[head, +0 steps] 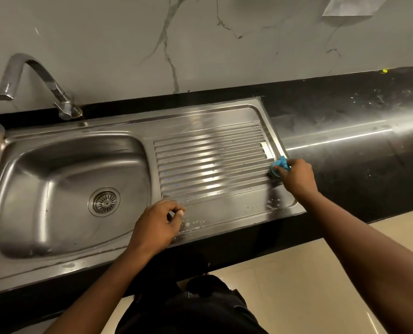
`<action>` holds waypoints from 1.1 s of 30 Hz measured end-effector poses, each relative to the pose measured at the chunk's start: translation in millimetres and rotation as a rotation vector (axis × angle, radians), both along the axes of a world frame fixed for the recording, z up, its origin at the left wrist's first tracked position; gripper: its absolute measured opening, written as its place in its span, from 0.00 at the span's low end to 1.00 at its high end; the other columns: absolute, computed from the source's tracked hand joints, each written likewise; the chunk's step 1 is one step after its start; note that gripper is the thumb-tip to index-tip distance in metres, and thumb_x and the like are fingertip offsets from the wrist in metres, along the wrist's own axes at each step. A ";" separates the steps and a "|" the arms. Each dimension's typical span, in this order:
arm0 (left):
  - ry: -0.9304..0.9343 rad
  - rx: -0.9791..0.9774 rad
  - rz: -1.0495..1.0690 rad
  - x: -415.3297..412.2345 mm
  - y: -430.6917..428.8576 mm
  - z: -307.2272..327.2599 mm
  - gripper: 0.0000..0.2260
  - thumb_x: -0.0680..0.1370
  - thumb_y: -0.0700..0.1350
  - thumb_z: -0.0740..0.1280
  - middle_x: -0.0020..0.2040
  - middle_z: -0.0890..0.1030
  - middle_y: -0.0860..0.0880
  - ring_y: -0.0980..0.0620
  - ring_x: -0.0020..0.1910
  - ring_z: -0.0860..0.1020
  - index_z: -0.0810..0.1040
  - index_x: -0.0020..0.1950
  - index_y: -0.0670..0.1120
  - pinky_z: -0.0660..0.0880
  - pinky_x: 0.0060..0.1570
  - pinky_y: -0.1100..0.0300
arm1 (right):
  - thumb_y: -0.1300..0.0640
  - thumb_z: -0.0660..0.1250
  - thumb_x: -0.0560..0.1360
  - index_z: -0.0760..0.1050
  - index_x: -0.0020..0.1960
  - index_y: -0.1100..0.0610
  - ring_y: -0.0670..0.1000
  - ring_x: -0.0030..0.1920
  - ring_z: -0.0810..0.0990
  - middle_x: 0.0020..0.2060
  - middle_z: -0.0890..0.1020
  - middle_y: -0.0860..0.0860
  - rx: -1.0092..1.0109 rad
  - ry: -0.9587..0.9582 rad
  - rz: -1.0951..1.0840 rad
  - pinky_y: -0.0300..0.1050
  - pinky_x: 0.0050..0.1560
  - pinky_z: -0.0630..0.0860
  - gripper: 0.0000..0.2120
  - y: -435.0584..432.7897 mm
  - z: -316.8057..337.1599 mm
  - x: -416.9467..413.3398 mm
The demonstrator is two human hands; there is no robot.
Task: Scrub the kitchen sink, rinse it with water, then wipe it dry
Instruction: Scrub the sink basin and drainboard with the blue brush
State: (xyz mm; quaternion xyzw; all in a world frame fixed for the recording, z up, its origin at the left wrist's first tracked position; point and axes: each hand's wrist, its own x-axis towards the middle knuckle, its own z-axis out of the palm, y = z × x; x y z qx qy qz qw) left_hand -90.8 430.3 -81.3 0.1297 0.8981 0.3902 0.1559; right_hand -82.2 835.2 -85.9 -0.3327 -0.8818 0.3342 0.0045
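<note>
A stainless steel sink (20,227) fills the left of the counter, with a round drain strainer (104,201) in its basin and a ribbed drainboard (210,160) to the right. My right hand (297,177) grips a small blue scrubber (281,165) and holds it against the drainboard's right edge. My left hand (157,225) rests on the sink's front rim with its fingers loosely curled and nothing in it. Soap suds and water drops (271,204) lie along the front of the drainboard.
A curved chrome tap (32,75) stands behind the basin, its spout over the left end. Black stone counter (357,141) runs to the right, dusty and streaked. A marble wall rises behind. Beige floor tiles (309,273) lie below the counter edge.
</note>
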 end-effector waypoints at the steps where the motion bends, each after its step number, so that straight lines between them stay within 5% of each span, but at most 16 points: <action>1: 0.005 0.003 -0.003 0.5 2.6 0.1 0.05 0.81 0.50 0.70 0.48 0.82 0.62 0.60 0.43 0.80 0.85 0.53 0.57 0.81 0.46 0.54 | 0.51 0.72 0.80 0.78 0.67 0.62 0.51 0.49 0.82 0.55 0.85 0.58 0.006 0.011 0.002 0.47 0.54 0.79 0.21 -0.9 0.0 -3.4; 16: 0.006 -0.026 -0.021 2.0 26.0 -1.6 0.05 0.81 0.49 0.70 0.47 0.81 0.63 0.61 0.44 0.79 0.86 0.52 0.55 0.79 0.45 0.59 | 0.49 0.70 0.80 0.77 0.70 0.60 0.50 0.52 0.84 0.56 0.85 0.56 -0.018 0.038 0.027 0.50 0.59 0.82 0.22 0.1 -4.6 34.0; 24: 0.010 -0.023 0.006 -1.0 23.8 -1.1 0.05 0.81 0.49 0.70 0.46 0.81 0.63 0.63 0.43 0.80 0.86 0.52 0.56 0.77 0.41 0.63 | 0.50 0.71 0.80 0.78 0.68 0.62 0.49 0.51 0.81 0.58 0.85 0.58 -0.035 0.066 -0.005 0.44 0.56 0.77 0.21 -0.3 2.9 -31.2; 29: -0.003 -0.018 0.021 -3.7 17.9 -3.7 0.05 0.80 0.50 0.70 0.47 0.82 0.63 0.61 0.42 0.80 0.85 0.52 0.57 0.78 0.42 0.59 | 0.51 0.71 0.80 0.77 0.67 0.61 0.45 0.47 0.82 0.57 0.84 0.55 -0.112 0.030 -0.017 0.36 0.45 0.76 0.20 -26.8 5.1 -32.5; 33: 0.008 -0.019 -0.003 -8.1 19.7 -3.3 0.06 0.80 0.50 0.70 0.47 0.82 0.62 0.61 0.43 0.80 0.86 0.52 0.56 0.80 0.44 0.56 | 0.55 0.69 0.82 0.80 0.63 0.61 0.37 0.37 0.83 0.41 0.82 0.44 -0.187 0.060 0.108 0.33 0.38 0.81 0.13 -103.8 -2.1 -36.4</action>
